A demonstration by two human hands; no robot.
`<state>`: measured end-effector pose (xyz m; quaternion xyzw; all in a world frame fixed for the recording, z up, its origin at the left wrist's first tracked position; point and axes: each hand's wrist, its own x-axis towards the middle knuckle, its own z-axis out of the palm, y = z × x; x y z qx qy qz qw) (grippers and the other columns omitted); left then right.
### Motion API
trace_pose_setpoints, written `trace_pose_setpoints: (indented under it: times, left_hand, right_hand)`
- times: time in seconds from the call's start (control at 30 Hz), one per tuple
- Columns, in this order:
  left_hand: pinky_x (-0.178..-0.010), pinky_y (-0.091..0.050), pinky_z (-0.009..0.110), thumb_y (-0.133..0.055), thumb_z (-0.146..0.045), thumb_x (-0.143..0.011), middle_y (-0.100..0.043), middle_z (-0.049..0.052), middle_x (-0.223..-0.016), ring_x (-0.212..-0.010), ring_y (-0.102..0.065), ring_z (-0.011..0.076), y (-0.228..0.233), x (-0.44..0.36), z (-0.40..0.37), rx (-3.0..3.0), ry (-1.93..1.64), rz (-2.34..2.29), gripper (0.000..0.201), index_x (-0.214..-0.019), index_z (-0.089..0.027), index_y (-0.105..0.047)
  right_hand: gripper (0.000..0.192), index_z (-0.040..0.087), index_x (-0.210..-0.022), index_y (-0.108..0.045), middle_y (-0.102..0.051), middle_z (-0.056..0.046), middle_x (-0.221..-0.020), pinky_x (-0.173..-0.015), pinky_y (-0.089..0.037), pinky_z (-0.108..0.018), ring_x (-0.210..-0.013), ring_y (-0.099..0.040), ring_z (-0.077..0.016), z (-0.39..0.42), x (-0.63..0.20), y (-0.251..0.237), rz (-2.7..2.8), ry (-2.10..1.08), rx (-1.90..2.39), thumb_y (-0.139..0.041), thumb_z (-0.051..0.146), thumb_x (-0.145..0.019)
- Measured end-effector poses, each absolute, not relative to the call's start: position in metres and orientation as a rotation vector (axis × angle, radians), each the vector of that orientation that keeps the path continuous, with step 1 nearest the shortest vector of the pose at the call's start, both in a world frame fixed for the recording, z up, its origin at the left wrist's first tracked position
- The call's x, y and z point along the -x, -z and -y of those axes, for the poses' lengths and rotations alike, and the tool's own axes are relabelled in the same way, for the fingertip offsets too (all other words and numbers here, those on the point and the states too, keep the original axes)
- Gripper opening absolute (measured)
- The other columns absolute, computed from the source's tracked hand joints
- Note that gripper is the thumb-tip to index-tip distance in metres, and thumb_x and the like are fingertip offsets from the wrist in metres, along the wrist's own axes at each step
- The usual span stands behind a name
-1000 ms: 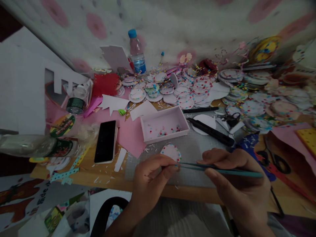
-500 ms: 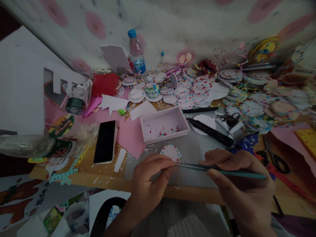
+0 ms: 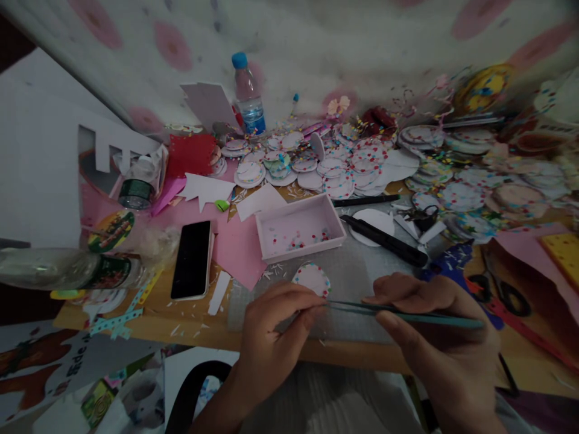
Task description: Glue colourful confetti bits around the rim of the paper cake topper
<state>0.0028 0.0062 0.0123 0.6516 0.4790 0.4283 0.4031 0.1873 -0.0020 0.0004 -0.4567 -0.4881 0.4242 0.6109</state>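
My right hand (image 3: pixel 434 337) grips a pair of long teal tweezers (image 3: pixel 398 312) that lie level, tips pointing left. My left hand (image 3: pixel 275 337) pinches at those tips with thumb and forefinger; whatever small piece is between them is hidden. Just beyond the fingers, a white paper disc (image 3: pixel 311 279) with a ring of coloured dots rests on a grey mat (image 3: pixel 357 271). Behind it stands a shallow pink tray (image 3: pixel 300 227) holding several coloured dots.
A black phone (image 3: pixel 192 259) lies left of the tray on pink paper. Heaps of dotted discs (image 3: pixel 344 169) cover the back of the table, with a water bottle (image 3: pixel 247 96) behind. A black pen (image 3: pixel 385 241), scissors (image 3: pixel 502 292) and a lying bottle (image 3: pixel 58 268) crowd the sides.
Both hands have stayed nearly in place over the mat, with only a slight shift of the tweezers and of the view.
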Motion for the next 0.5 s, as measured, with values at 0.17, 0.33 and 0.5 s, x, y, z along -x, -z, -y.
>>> trace_pose_setpoints:
  times: [0.17,0.33,0.5]
  left_hand:
    - [-0.072,-0.051,0.019,-0.064,-0.007,-0.081,-0.072,0.003,-0.080,-0.078,-0.066,0.0117,-0.0134,-0.0038,-0.0066,-1.637,-1.088,-1.236,0.011,-0.081,-0.015,-0.072]
    - [-0.068,-0.050,0.019,-0.064,-0.011,-0.082,-0.071,0.002,-0.079,-0.076,-0.065,0.0121,-0.0123,-0.0059,-0.0074,-1.539,-1.054,-1.258,0.009,-0.080,-0.016,-0.071]
    - [-0.069,-0.050,0.021,-0.064,-0.014,-0.082,-0.071,0.001,-0.080,-0.078,-0.065,0.0130,-0.0102,-0.0067,-0.0069,-1.408,-1.019,-1.251,0.009,-0.081,-0.019,-0.072]
  right_hand:
    - [0.023,0.025,-0.079,-0.056,-0.064,0.001,-0.074,-0.063,-0.051,-0.033,-0.071,-0.063,-0.0179,0.0027,-0.1883,0.0008,1.141,-0.978,1.050,-0.071,0.009,-0.073]
    - [0.023,0.025,-0.079,-0.054,-0.063,0.001,-0.072,-0.062,-0.048,-0.034,-0.070,-0.060,-0.0188,0.0038,-0.1893,-0.0004,1.169,-0.967,1.035,-0.068,0.008,-0.074]
    - [0.024,0.025,-0.078,-0.054,-0.064,0.001,-0.073,-0.066,-0.047,-0.036,-0.071,-0.060,-0.0189,0.0044,-0.1885,-0.0003,1.199,-0.936,1.035,-0.070,0.007,-0.073]
